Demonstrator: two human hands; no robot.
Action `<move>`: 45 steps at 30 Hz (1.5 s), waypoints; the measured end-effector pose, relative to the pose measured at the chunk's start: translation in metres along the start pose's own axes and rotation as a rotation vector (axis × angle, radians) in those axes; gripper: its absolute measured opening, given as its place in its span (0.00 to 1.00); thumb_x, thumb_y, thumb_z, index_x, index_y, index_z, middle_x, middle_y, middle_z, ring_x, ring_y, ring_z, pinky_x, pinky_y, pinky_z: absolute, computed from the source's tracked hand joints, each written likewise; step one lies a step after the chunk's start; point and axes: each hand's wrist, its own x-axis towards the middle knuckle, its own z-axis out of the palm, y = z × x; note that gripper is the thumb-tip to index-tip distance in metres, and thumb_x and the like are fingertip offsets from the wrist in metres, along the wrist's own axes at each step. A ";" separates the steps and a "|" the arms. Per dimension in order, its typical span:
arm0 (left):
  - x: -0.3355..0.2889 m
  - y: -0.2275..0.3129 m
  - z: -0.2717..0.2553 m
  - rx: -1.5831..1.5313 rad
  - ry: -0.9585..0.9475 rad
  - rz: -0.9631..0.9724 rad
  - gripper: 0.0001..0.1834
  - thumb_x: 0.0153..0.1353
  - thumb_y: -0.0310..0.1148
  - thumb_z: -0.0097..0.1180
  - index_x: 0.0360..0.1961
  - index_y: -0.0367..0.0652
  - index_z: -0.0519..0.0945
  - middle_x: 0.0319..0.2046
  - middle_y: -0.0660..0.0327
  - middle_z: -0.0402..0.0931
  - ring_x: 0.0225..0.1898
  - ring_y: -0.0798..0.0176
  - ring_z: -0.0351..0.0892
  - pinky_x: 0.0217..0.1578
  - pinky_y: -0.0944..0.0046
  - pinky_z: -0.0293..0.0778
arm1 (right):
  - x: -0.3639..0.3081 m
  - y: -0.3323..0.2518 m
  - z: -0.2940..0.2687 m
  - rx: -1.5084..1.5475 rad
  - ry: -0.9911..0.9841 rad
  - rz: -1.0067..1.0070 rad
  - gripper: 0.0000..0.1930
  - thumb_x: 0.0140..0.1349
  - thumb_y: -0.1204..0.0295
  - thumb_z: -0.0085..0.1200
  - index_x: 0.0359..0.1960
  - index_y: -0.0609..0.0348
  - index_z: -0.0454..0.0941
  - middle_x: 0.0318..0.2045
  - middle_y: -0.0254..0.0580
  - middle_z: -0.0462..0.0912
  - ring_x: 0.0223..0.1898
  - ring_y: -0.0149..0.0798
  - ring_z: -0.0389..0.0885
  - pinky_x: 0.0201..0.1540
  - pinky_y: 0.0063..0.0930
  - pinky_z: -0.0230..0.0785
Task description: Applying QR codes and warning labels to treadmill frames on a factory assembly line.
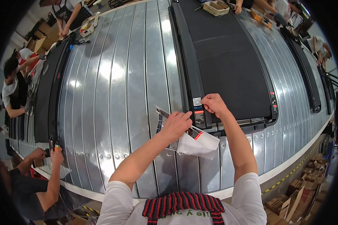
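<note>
QR-code label (197, 101), square and black-and-white, is located on the left side rail (191, 75) of a black treadmill deck (229, 67), at the end nearest the wearer. Right hand (214, 104): thumb and forefinger brought together at the label's right edge; whether they pinch the label or only touch it cannot be told. Left hand (176, 125): fingers grasping printed label sheets (204, 147), partly white, just left of and below the rail corner; its extended fingertips reach the rail's outer edge. Blue lettering lies directly under the QR-code label, followed by a warning label (199, 117) with a red band. Another red-banded label (274, 108) is on the right side rail (268, 84). Deck rests on a metal-slatted worktable (116, 93). Further treadmill decks lie to the left (50, 93) and right (302, 71), well apart from it. At the far end stand 1 pale basket (215, 8) and 1 orange bin (261, 18). Co-workers are positioned around the worktable; at lower left, a co-worker's hand (57, 155) holds an orange-and-black tool (57, 144). Cardboard boxes (300, 191) are stacked at lower right, beyond the worktable's edge.
</note>
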 end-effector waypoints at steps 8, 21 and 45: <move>0.003 -0.001 0.000 0.019 -0.013 0.000 0.05 0.45 0.26 0.46 0.26 0.40 0.70 0.50 0.55 0.65 0.42 0.57 0.70 0.42 0.59 0.64 | 0.001 0.004 0.001 -0.012 0.032 -0.032 0.04 0.49 0.76 0.51 0.20 0.62 0.71 0.10 0.32 0.68 0.09 0.22 0.60 0.10 0.15 0.49; 0.008 -0.006 0.005 0.002 -0.051 0.017 0.04 0.44 0.25 0.49 0.24 0.40 0.72 0.49 0.57 0.66 0.36 0.61 0.72 0.35 0.61 0.66 | -0.001 0.005 0.002 -0.016 0.057 -0.045 0.04 0.49 0.76 0.51 0.20 0.62 0.71 0.10 0.31 0.68 0.09 0.21 0.60 0.11 0.15 0.50; 0.019 -0.001 0.002 -0.155 -0.001 -0.022 0.02 0.44 0.23 0.46 0.21 0.35 0.70 0.47 0.53 0.68 0.25 0.47 0.74 0.28 0.53 0.70 | -0.006 0.012 0.005 -0.036 0.134 -0.185 0.04 0.48 0.76 0.49 0.19 0.63 0.72 0.10 0.30 0.68 0.10 0.21 0.60 0.12 0.15 0.51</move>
